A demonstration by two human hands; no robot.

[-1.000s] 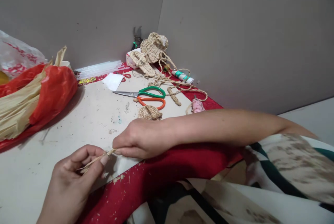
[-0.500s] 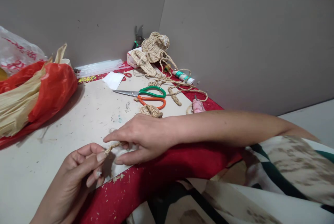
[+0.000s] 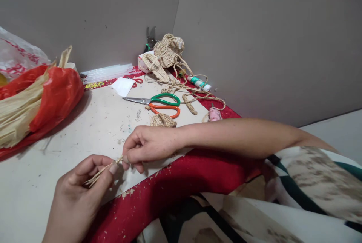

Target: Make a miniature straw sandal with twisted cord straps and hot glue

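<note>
- So, nearest: patterned fabric (image 3: pixel 305 186), lower right of frame, with red cloth (image 3: pixel 175 179) beside it, bits of straw scattered on it.
- Left hand (image 3: pixel 79 194), lower left: thumb and forefinger pinching straw cord (image 3: pixel 119 159), loose strands trailing back across its palm.
- Right hand (image 3: pixel 149 146), center of frame: fingertips pinching same cord at its other visible end, forearm running off toward right edge.
- Cord sits left of center, lower half, between both hands, above pale tabletop (image 3: pixel 34 194).
- Round woven piece (image 3: pixel 163 120) just above right hand, touching orange handle of big scissors (image 3: pixel 147 102); other handle green.
- Left edge: red bag (image 3: pixel 63 92), pale husks (image 3: pixel 22 120) sticking out.
- Right of center: pink spool (image 3: pixel 215 114), short braided piece (image 3: pixel 189 105).
- White paper (image 3: pixel 123 86), upper middle, by small red handles (image 3: pixel 138 81).
- Farther: clear sticks (image 3: pixel 110 73), woven pile (image 3: pixel 168 50), pruning shears (image 3: pixel 151 40), gray wall (image 3: pixel 254 39).
</note>
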